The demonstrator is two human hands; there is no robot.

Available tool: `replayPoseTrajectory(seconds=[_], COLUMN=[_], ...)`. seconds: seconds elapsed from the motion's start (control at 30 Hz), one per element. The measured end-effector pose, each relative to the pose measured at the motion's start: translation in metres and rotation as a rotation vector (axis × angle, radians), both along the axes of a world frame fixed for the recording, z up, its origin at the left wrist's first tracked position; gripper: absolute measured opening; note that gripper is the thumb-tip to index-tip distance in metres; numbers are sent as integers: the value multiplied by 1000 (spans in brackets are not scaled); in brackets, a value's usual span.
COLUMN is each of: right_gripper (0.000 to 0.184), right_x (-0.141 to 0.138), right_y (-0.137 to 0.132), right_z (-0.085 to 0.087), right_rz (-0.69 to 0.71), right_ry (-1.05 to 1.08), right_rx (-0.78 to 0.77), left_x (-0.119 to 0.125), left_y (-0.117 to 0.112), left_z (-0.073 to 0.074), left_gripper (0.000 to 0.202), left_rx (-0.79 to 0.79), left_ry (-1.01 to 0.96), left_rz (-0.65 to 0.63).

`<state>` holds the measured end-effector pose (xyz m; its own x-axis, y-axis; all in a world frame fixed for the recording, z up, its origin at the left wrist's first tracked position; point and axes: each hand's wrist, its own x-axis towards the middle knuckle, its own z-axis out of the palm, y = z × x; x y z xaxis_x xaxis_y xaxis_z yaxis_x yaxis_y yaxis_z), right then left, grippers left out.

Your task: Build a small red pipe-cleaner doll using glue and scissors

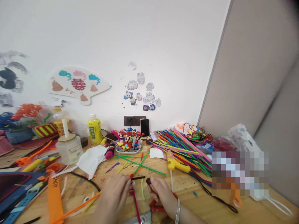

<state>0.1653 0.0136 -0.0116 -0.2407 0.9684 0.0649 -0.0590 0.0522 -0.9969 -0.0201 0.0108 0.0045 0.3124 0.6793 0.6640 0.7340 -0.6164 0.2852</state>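
Note:
My left hand [112, 199] pinches a small pipe-cleaner figure [132, 186] on a magenta stem [135, 207], with a short black pipe-cleaner piece [138, 178] just above it. My right hand [163, 196], with silver bangles [178, 211] on its wrist, grips red-handled snips [155, 205]. Their dark tip [148, 181] points up towards the figure, close to it but apart. The blades are partly hidden by my fingers. A thin yellow-green strip [142, 189] lies on the wooden workbench [187, 193] between my hands.
A yellow glue gun [177, 165] and a heap of coloured sticks [182, 149] lie to the right. Ahead stand a tray of small figures [128, 147], a phone [144, 127], a yellow bottle [94, 130] and a glass jar [69, 150]. Blue and orange craft pieces crowd the left.

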Motion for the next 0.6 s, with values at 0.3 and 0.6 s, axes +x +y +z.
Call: replayPoseTrajectory(seconds=[0.3, 0.6], right_gripper=[42, 34], right_x=[3, 3], right_y=[-3, -2], right_z=[5, -4], right_rz=[27, -10], right_ry=[-23, -108], right_rx=[55, 125], left_x=[0, 3], left_y=[-2, -4], left_z=[-2, 2], left_gripper=[19, 20], left_rx=[-10, -6], left_ry=[8, -8], left_rz=[8, 30])
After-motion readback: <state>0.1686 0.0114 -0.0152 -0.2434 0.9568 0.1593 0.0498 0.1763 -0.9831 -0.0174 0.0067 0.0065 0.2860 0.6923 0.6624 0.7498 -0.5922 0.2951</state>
